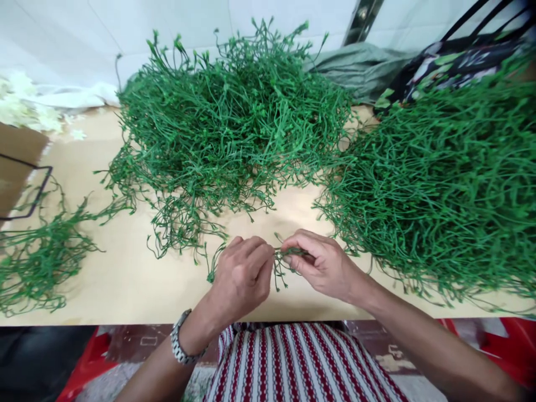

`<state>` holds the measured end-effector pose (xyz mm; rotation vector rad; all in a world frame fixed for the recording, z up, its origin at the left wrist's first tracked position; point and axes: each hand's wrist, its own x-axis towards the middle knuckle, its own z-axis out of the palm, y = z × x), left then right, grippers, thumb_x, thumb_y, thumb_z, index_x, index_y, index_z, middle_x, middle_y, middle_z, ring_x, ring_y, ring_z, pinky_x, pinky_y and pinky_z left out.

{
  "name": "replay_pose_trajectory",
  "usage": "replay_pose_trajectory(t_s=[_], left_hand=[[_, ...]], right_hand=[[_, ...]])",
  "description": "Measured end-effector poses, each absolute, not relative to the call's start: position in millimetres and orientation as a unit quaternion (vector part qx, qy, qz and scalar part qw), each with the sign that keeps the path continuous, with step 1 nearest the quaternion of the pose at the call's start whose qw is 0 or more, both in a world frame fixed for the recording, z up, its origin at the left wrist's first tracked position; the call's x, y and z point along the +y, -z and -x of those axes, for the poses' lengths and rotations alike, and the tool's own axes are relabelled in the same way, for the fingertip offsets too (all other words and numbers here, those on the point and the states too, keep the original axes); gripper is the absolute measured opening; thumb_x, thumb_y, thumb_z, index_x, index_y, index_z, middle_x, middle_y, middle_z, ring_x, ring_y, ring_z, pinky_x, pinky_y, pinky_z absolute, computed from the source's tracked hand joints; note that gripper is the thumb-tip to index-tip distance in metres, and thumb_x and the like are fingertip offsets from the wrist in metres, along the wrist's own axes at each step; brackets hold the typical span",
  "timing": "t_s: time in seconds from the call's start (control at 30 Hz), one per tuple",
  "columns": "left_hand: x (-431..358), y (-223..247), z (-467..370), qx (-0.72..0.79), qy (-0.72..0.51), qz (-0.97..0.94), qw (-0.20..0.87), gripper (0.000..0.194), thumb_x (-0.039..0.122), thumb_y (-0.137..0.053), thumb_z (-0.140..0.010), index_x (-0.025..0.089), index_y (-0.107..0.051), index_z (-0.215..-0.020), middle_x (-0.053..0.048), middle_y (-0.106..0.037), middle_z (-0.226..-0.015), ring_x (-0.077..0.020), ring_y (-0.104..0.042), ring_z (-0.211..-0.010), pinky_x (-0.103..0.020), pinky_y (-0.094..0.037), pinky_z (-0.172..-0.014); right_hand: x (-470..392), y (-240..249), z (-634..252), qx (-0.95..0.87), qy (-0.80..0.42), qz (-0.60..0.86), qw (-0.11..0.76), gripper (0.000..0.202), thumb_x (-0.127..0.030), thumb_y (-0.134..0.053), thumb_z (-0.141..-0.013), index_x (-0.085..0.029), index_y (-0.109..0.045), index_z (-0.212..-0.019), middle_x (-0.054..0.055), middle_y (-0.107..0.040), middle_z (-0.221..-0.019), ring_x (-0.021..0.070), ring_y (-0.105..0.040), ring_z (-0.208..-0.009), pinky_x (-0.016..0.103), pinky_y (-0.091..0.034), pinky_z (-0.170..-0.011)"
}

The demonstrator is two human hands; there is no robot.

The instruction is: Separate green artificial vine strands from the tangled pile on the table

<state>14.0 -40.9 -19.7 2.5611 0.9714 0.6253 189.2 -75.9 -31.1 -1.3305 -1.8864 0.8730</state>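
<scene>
Close to the table's front edge, my left hand (245, 273) is closed on thin green artificial stems, its fingertips pinched. Some of their ends stick out to its left. My right hand (320, 262) pinches the same small bunch of green stems (280, 268) from the right, thumb against fingers. Between the two hands the stems run across and a few tips hang down. How many stems each hand holds is hidden by the fingers. A large heap of green stems (234, 117) lies beyond my hands, and another big heap (439, 195) is at the right.
A smaller pile of green stems (42, 262) lies at the left on the pale table (125, 285). Behind it are a cardboard box (19, 162) with a black wire frame (39, 192) and white flowers (25, 103). A dark patterned bag (452, 70) and grey-green cloth (360, 67) lie along the wall.
</scene>
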Motion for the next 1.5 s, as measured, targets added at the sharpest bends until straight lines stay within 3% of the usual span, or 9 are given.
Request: replay_pose_trajectory(t_s=[0.2, 0.37, 0.5, 0.63, 0.8, 1.0, 1.23, 1.37, 1.5], left_hand=[[-39.4, 17.1, -15.1, 0.347, -0.155, -0.913, 0.147, 0.019, 0.007, -0.039, -0.081, 0.014, -0.057, -0.079, -0.004, -0.056, -0.066, -0.0146, -0.048, -0.061, -0.028, -0.035, -0.059], [-37.1, 17.4, -11.2, 0.326, -0.163, -0.922, 0.129, 0.016, 0.018, -0.043, -0.084, 0.016, -0.057, -0.078, 0.0, -0.054, -0.059, -0.0127, -0.046, -0.054, -0.027, -0.03, -0.054], [-35.3, 12.2, -7.9, 0.279, -0.137, -0.946, 0.095, 0.021, 0.007, -0.041, -0.076, 0.017, -0.051, -0.06, 0.001, -0.047, -0.053, -0.0116, -0.037, -0.047, -0.028, -0.025, -0.051], [-40.8, -5.7, -7.0, 0.2, -0.083, -0.972, 0.095, 0.018, 0.002, -0.041, -0.067, 0.018, -0.048, -0.06, 0.001, -0.049, -0.058, -0.0125, -0.036, -0.048, -0.029, -0.025, -0.051], [-44.4, -23.6, 9.4, 0.15, -0.051, -0.978, 0.135, 0.019, 0.0, -0.042, -0.068, 0.017, -0.046, -0.059, 0.001, -0.048, -0.056, -0.0128, -0.037, -0.05, -0.029, -0.027, -0.052], [-22.1, -5.8, 16.8, 0.245, -0.186, -0.909, 0.282, 0.019, 0.004, -0.044, -0.079, 0.013, -0.058, -0.07, -0.003, -0.054, -0.063, -0.011, -0.046, -0.056, -0.025, -0.034, -0.052], [-17.5, 11.0, 2.8, 0.293, -0.321, -0.801, 0.412, 0.01, 0.01, -0.054, -0.079, 0.013, -0.063, -0.079, -0.005, -0.061, -0.067, -0.011, -0.056, -0.062, -0.022, -0.044, -0.058], [-23.9, 12.6, 1.4, 0.307, -0.336, -0.758, 0.467, 0.01, 0.01, -0.055, -0.077, 0.013, -0.064, -0.078, -0.006, -0.064, -0.072, -0.0128, -0.058, -0.067, -0.023, -0.045, -0.062], [-29.4, 18.4, -0.3, 0.391, -0.302, -0.691, 0.528, 0.009, 0.012, -0.054, -0.076, 0.013, -0.063, -0.08, 0.0, -0.055, -0.057, -0.0084, -0.046, -0.05, -0.02, -0.035, -0.047]], right_hand=[[-75.0, 32.9, -189.6, -0.792, -0.226, 0.497, 0.274, 0.014, -0.015, -0.041, -0.087, -0.015, -0.054, -0.093, 0.005, -0.057, -0.081, 0.0143, -0.053, -0.072, 0.026, -0.04, -0.064], [-74.0, 35.2, -189.2, -0.803, -0.222, 0.472, 0.289, 0.015, -0.017, -0.039, -0.089, -0.015, -0.054, -0.091, 0.004, -0.055, -0.076, 0.013, -0.052, -0.069, 0.024, -0.039, -0.062], [-75.5, 26.8, -188.0, -0.83, -0.2, 0.469, 0.226, 0.013, -0.02, -0.043, -0.088, -0.015, -0.055, -0.084, 0.003, -0.055, -0.073, 0.0121, -0.05, -0.063, 0.024, -0.034, -0.056], [-84.8, 7.0, -188.3, -0.864, -0.189, 0.441, 0.154, 0.019, -0.012, -0.04, -0.084, -0.015, -0.05, -0.068, 0.001, -0.049, -0.063, 0.0102, -0.039, -0.052, 0.025, -0.023, -0.049], [-97.2, -17.4, -216.9, -0.874, -0.21, 0.389, 0.201, 0.022, -0.004, -0.038, -0.076, -0.017, -0.045, -0.06, -0.001, -0.041, -0.054, 0.0099, -0.032, -0.049, 0.027, -0.021, -0.048], [-83.4, -15.5, -230.1, -0.83, -0.252, 0.429, 0.252, 0.008, -0.014, -0.046, -0.085, -0.015, -0.055, -0.085, 0.002, -0.053, -0.07, 0.0111, -0.047, -0.062, 0.024, -0.035, -0.056], [-56.1, 11.5, -190.0, -0.785, -0.327, 0.435, 0.295, 0.043, -0.028, -0.06, -0.079, -0.016, -0.046, -0.118, 0.01, -0.053, -0.111, 0.0161, -0.052, -0.093, 0.027, -0.044, -0.075], [-52.9, 23.3, -180.8, -0.76, -0.371, 0.443, 0.298, 0.026, -0.018, -0.057, -0.078, -0.016, -0.054, -0.104, 0.005, -0.06, -0.094, 0.014, -0.055, -0.084, 0.027, -0.044, -0.074], [-56.7, 27.9, -178.8, -0.701, -0.425, 0.476, 0.319, 0.019, -0.012, -0.054, -0.078, -0.017, -0.055, -0.096, 0.001, -0.059, -0.083, 0.0102, -0.054, -0.072, 0.021, -0.042, -0.062]])
